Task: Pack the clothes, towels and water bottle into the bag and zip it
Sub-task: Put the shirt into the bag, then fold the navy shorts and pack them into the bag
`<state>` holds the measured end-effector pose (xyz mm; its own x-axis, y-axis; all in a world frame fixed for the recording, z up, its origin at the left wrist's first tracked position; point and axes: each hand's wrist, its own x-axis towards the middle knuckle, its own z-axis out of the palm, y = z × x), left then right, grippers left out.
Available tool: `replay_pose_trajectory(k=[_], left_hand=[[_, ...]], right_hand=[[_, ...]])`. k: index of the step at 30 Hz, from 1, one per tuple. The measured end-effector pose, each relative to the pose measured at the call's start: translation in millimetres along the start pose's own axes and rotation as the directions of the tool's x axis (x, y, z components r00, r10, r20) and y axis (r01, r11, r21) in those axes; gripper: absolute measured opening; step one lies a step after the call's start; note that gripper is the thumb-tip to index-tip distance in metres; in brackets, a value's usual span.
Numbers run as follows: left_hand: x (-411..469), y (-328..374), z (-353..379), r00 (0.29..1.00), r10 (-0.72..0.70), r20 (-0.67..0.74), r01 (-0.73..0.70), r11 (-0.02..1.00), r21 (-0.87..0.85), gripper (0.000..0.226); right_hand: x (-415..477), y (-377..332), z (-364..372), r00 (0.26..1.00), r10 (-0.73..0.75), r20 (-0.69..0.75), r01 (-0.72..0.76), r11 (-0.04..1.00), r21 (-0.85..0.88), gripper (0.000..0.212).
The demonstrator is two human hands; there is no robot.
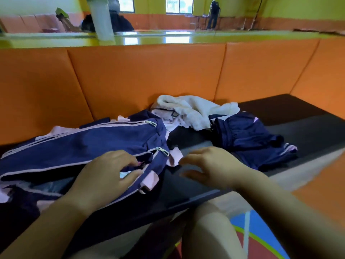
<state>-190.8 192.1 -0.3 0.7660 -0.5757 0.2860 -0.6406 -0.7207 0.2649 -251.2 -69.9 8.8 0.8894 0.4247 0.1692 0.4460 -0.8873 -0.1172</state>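
Note:
A navy bag (97, 139) with pink trim and silver zip pulls lies on its side on the black bench at the left. My left hand (104, 171) rests on it, fingertips at the edge of an unzipped slit where something pale shows inside. My right hand (211, 165) hovers just right of the bag with fingers spread, holding nothing. A white towel (194, 109) is crumpled against the orange backrest behind. Folded navy clothes (248, 137) with pink stripes lie to the right of the towel. No water bottle is visible.
The black bench seat (302, 120) runs right along an orange padded backrest (149, 71). Above the backrest is a mirror wall showing a person far off. My knee (209, 230) is below the bench edge, over a coloured floor.

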Motion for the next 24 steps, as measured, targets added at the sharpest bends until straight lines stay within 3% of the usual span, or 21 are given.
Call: replay_pose_trajectory(k=[3,9,13,17,21,24], left_hand=[[20.5,28.6,21.5,0.997,0.057,0.044,-0.055,0.998,-0.041,0.036],[79.7,93.7,74.4,0.984,0.160,0.076,-0.149,0.979,-0.139,0.035],[125.7,136.0,113.2,0.966,0.233,0.113,-0.208,0.958,-0.196,0.036],[161.8,176.2,146.8,0.935,0.288,0.207,-0.246,0.947,-0.208,0.047],[189.2,201.6,179.8,0.892,0.323,0.317,-0.310,0.946,-0.090,0.095],[207.2,211.9,200.8,0.856,0.293,0.426,-0.346,0.937,0.051,0.120]], right_hand=[[-36.9,40.1,-12.6,0.988,0.154,-0.002,-0.154,0.988,-0.020,0.042],[-99.8,128.0,-16.6,0.913,0.396,-0.098,-0.407,0.901,-0.152,0.034],[-124.9,181.3,-12.5,0.844,0.511,-0.161,-0.535,0.822,-0.195,0.053],[-138.1,225.9,-8.2,0.861,0.509,0.002,-0.500,0.846,-0.182,0.094],[-137.8,258.0,2.7,0.871,0.441,0.215,-0.396,0.891,-0.222,0.122],[-135.3,273.0,16.4,0.848,0.438,0.298,-0.351,0.886,-0.302,0.131]])
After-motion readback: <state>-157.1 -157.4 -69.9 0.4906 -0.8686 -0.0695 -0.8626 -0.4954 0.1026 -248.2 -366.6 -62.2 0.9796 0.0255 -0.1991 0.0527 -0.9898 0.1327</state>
